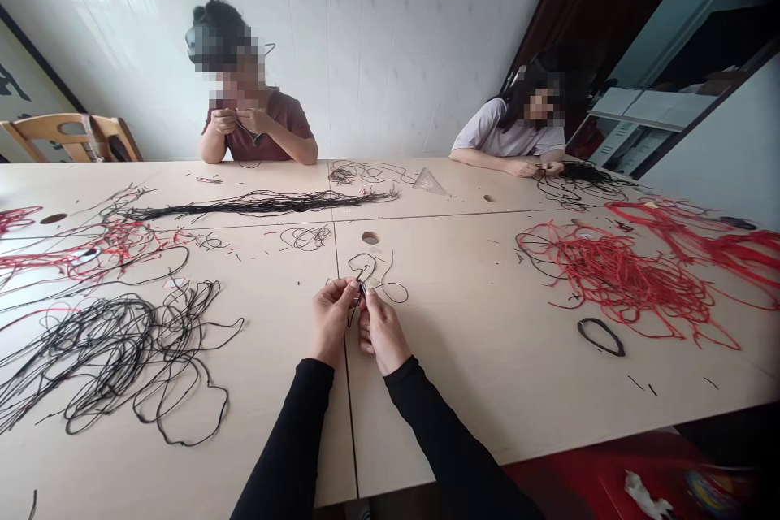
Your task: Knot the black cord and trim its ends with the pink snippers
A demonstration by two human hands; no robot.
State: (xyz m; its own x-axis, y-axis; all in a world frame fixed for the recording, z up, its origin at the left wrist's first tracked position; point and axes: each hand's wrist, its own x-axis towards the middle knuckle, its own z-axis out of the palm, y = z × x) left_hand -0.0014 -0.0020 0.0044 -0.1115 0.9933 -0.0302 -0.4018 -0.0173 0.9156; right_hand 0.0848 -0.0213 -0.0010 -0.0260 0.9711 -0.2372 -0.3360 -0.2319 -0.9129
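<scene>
My left hand and my right hand meet just above the light wooden table, near its middle seam. Both pinch the same thin black cord, which loops away over the table toward a round cable hole. Fingers of both hands are closed on the cord where the fingertips touch. Black sleeves cover both my forearms.
A tangle of black cords lies at left, red cords at right, a long black bundle across the far middle. A small black cord ring lies at right. Two other people sit at the far side, hands on cords.
</scene>
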